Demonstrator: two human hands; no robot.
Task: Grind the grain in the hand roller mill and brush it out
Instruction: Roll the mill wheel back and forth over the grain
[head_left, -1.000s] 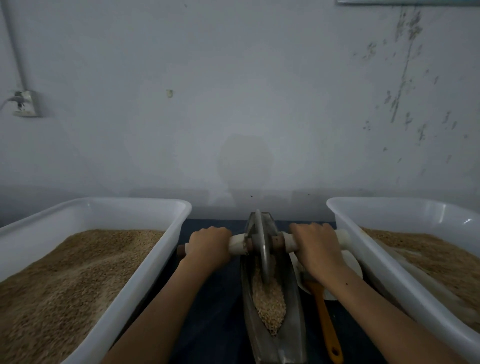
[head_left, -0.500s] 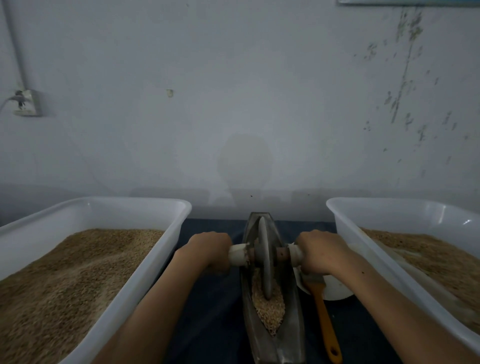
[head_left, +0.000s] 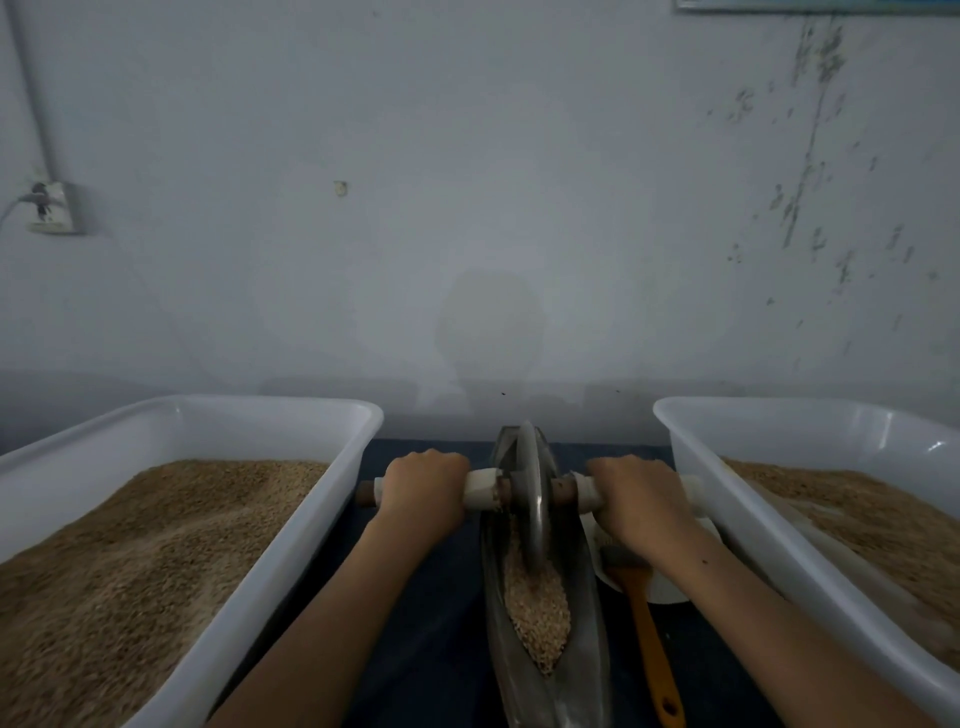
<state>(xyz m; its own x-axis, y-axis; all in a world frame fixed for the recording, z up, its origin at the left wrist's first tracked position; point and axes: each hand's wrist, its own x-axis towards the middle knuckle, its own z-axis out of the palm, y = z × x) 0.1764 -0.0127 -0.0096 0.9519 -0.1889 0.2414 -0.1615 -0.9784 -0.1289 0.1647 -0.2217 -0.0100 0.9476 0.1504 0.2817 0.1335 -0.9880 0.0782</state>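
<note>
A boat-shaped metal trough (head_left: 592, 639) lies lengthwise on the dark table between two bins. Grain (head_left: 537, 608) fills its near half. A metal disc wheel (head_left: 532, 493) stands upright in the far part of the trough on a wooden axle with white-wrapped handles (head_left: 480, 488). My left hand (head_left: 423, 486) grips the left handle. My right hand (head_left: 639, 499) grips the right handle. A brush with an orange handle (head_left: 649, 644) lies just right of the trough, its bristle end under my right wrist.
A white plastic bin (head_left: 260, 577) heaped with grain stands at the left and another white bin (head_left: 769, 551) at the right. A white dish (head_left: 670, 590) sits under the brush. A pale wall rises close behind; a socket (head_left: 49, 208) is on it at the left.
Both hands rolled the wheel toward me half a second ago, then pushed it back toward the far end of the trough. The grips are unchanged.
</note>
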